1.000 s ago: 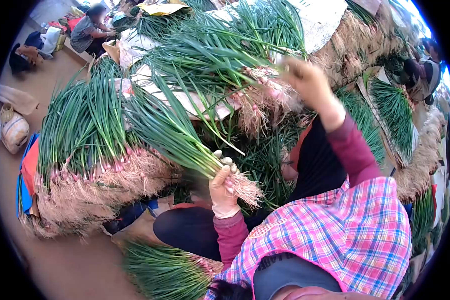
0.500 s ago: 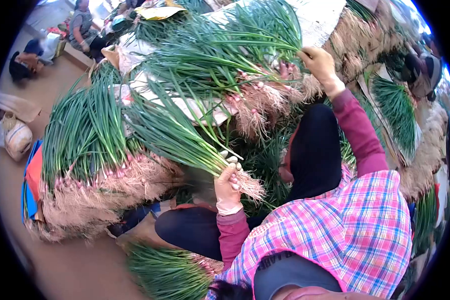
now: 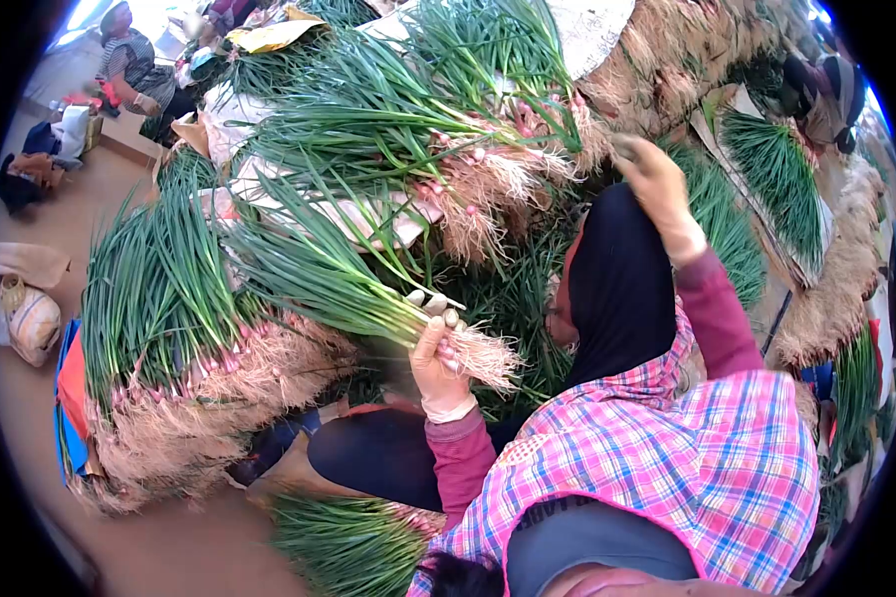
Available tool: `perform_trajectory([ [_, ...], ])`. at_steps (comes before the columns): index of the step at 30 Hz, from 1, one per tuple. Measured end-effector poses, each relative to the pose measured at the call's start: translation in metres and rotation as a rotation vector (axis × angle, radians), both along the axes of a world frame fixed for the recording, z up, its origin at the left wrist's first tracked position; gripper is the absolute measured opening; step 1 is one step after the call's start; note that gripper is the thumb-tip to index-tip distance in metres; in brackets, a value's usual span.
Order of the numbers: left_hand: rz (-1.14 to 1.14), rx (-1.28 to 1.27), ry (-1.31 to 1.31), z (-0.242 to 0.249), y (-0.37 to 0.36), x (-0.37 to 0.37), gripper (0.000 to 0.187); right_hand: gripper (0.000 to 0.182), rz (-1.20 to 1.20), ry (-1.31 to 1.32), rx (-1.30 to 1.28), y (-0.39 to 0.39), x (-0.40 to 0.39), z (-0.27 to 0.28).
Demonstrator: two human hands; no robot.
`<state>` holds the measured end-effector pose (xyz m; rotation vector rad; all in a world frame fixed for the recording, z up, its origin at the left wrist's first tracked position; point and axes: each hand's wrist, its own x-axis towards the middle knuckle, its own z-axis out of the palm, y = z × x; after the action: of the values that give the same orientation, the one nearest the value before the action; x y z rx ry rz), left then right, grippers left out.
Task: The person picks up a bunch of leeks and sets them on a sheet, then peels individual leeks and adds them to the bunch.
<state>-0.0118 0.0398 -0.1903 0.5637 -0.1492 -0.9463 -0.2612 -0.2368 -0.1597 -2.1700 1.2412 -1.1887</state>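
Head view: the onion bunch is clasped near its bulbs by the left hand, seemingly to prevent splaying; the right hand's grip cannot be told.

In your left hand is a slim bunch of green, pink-bulbed plants. To its left lies a wide green-leaved row with stringy tan roots; ahead, a loose long-leaved green pile. Behind your black-trousered left leg lies a fanned green bundle.

Leaves are green, the garment pink-and-blue plaid.
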Motion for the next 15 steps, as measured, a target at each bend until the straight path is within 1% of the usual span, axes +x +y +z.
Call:
perform_trajectory([
  [1,-0.006,-0.008,0.000,0.000,-0.002,-0.002,0.043,0.035,0.077,0.097,-0.033,-0.005,0.033,0.024],
  [2,-0.025,-0.013,0.016,0.001,-0.003,-0.005,0.043,0.039,0.199,0.168,-0.132,-0.010,0.067,0.040],
  [3,-0.038,-0.019,0.031,0.002,-0.003,-0.007,0.042,0.042,0.254,0.295,-0.121,-0.013,0.100,0.055],
  [4,-0.029,-0.030,0.030,0.004,-0.003,-0.009,0.042,0.040,0.308,0.372,-0.167,-0.032,0.133,0.042],
  [5,-0.021,0.019,0.020,0.007,-0.002,-0.012,0.042,0.029,0.342,0.531,0.145,-0.025,0.156,0.060],
  [7,-0.009,0.115,-0.016,0.014,-0.002,-0.012,0.040,0.019,0.389,0.334,0.010,-0.014,0.180,0.045],
  [8,-0.036,0.061,-0.001,0.008,-0.004,-0.011,0.040,0.016,0.420,0.172,0.248,0.016,0.180,0.063],
  [9,-0.030,0.037,-0.031,0.014,-0.007,-0.017,0.038,0.014,0.449,0.019,0.497,0.055,0.174,0.077],
  [11,-0.094,0.081,-0.003,0.016,-0.011,-0.019,0.035,0.010,0.742,-0.222,0.758,0.088,0.183,0.024],
  [12,-0.094,0.091,0.058,0.019,-0.015,-0.024,0.029,0.011,0.679,-0.170,0.666,0.112,0.185,0.007],
  [13,-0.108,0.097,0.055,0.011,-0.013,-0.021,0.029,0.013,0.609,-0.125,0.577,0.128,0.189,-0.006],
  [15,-0.132,0.200,-0.041,-0.012,-0.006,-0.013,0.029,0.015,0.600,-0.471,0.907,0.123,0.198,-0.038],
])
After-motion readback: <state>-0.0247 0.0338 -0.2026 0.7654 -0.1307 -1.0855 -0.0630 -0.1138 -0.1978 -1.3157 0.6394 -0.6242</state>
